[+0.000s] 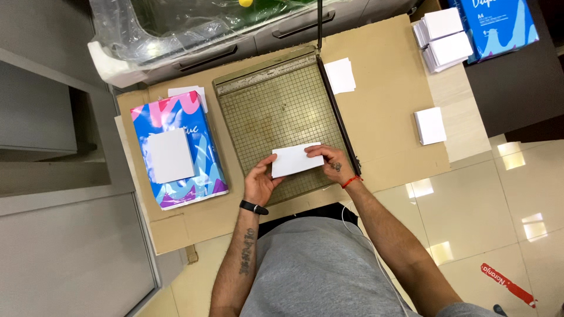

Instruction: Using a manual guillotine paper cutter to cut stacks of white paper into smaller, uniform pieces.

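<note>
Two hands hold one small stack of white paper point(296, 159) over the gridded bed of a paper cutter point(258, 111). The left hand point(258, 183) grips the stack's left end, its fingers closed round the edge with the thumb on top. The right hand point(332, 163) pinches the right end, fingers curled over the upper corner. The stack lies slightly tilted, low on the bed and just beside the cutter's blade arm point(338, 120), which runs along the right edge.

The cutter sits on a sheet of brown cardboard point(388, 88) spread over the floor. To its left lies a colourful wrapped ream of paper point(200, 126) with a white cut pile point(170, 155) resting on top. Right of the blade arm, a small white pile point(341, 75) lies on the cardboard; further right, another pile point(430, 125) sits at the cardboard's edge. At the upper right, several white stacks point(443, 38) lie beside a blue ream point(499, 23).
</note>
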